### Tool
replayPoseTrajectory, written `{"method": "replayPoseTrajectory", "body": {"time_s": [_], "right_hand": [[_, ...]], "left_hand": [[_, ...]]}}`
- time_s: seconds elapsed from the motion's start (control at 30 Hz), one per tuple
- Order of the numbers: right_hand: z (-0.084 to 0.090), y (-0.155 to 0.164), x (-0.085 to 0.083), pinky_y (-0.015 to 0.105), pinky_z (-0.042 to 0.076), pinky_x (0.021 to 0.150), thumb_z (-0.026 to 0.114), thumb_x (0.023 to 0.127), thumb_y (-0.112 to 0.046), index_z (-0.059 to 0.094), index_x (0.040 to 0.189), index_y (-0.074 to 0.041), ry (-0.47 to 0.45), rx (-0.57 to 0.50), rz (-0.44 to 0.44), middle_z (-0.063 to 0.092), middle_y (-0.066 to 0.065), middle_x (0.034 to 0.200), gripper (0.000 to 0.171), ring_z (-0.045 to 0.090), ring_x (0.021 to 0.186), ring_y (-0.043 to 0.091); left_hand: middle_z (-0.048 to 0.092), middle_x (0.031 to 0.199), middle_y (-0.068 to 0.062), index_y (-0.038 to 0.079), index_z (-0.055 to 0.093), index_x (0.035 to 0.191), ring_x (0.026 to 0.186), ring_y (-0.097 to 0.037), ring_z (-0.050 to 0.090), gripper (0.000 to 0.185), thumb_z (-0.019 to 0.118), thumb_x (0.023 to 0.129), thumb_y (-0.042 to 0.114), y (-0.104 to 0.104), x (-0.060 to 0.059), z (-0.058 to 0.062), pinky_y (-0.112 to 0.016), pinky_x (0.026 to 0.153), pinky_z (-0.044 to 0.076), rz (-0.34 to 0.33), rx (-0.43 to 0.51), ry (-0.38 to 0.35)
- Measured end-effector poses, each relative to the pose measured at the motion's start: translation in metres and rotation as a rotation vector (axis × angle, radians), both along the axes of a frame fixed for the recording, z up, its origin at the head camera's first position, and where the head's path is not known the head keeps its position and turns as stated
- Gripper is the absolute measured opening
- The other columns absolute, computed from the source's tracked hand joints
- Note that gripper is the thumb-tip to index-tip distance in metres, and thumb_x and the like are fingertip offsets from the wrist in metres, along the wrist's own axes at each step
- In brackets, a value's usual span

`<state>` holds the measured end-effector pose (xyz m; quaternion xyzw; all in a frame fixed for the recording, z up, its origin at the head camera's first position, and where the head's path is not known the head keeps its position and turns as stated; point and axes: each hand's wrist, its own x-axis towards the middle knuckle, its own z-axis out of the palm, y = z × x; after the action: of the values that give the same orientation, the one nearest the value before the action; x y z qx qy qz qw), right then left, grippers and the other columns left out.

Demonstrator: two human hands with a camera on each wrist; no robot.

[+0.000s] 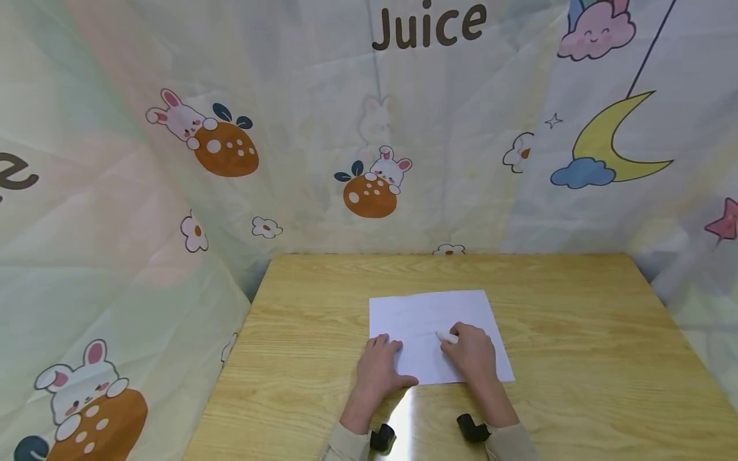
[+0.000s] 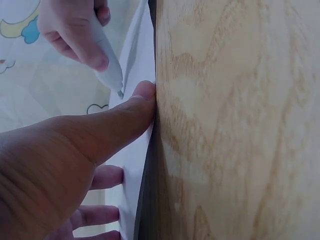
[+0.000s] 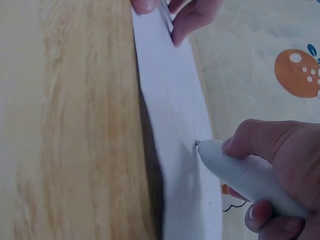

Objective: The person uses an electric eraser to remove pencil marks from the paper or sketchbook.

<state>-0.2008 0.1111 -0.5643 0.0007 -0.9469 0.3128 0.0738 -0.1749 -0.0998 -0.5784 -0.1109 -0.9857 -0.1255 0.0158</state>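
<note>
A white sheet of paper (image 1: 426, 312) lies on the wooden table, with faint marks on it. My left hand (image 1: 378, 368) rests on its lower left part, fingers spread and thumb along the near edge; in the left wrist view that thumb (image 2: 117, 120) presses at the paper's edge. Between the fingers and thumb of my right hand (image 1: 475, 355) is a thick white pen (image 3: 245, 175). Its small grey tip points left, at or just above the middle of the sheet; whether it touches is hard to tell. The right palm is hidden.
The wooden table (image 1: 582, 333) extends to both sides of the paper. Behind and beside it hangs a printed cloth (image 1: 461, 211) with rabbits, a moon and flowers. A black device (image 1: 383, 438) sits at the left wrist, and another black device (image 1: 473, 428) at the right.
</note>
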Motion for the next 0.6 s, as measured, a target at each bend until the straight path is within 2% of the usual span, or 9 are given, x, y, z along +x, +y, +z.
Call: {"method": "replayPoseTrajectory", "body": {"time_s": [0.23,0.43,0.6], "right_hand": [[0.0004,0.0001,-0.0039,0.039,0.049,0.051,0.075,0.072,-0.015,0.07,0.082,-0.003,-0.005,-0.01,-0.004,0.067,0.007,0.074,0.015,0.058,0.057,0.02],[-0.002,0.0015,-0.0018,0.038,0.048,0.052,0.076,0.072,-0.016,0.07,0.081,-0.004,-0.04,-0.006,-0.002,0.066,0.005,0.072,0.016,0.056,0.058,0.019],[-0.0034,0.0015,-0.0044,0.036,0.047,0.051,0.077,0.072,-0.016,0.07,0.081,-0.004,-0.02,-0.01,0.006,0.066,0.005,0.071,0.017,0.054,0.056,0.018]], "left_hand": [[0.057,0.122,-0.012,0.015,0.069,0.115,0.115,-0.032,0.05,0.076,0.086,0.057,0.061,-0.0007,-0.0018,0.001,-0.04,0.088,0.051,-0.01,0.011,0.036],[0.057,0.121,-0.011,0.015,0.069,0.115,0.115,-0.032,0.051,0.077,0.085,0.057,0.062,-0.0011,0.0023,-0.0006,-0.041,0.087,0.051,-0.009,0.013,0.027],[0.057,0.122,-0.009,0.017,0.069,0.115,0.115,-0.031,0.051,0.077,0.084,0.057,0.064,-0.003,0.0001,-0.003,-0.04,0.086,0.052,-0.009,0.014,0.036]]}}
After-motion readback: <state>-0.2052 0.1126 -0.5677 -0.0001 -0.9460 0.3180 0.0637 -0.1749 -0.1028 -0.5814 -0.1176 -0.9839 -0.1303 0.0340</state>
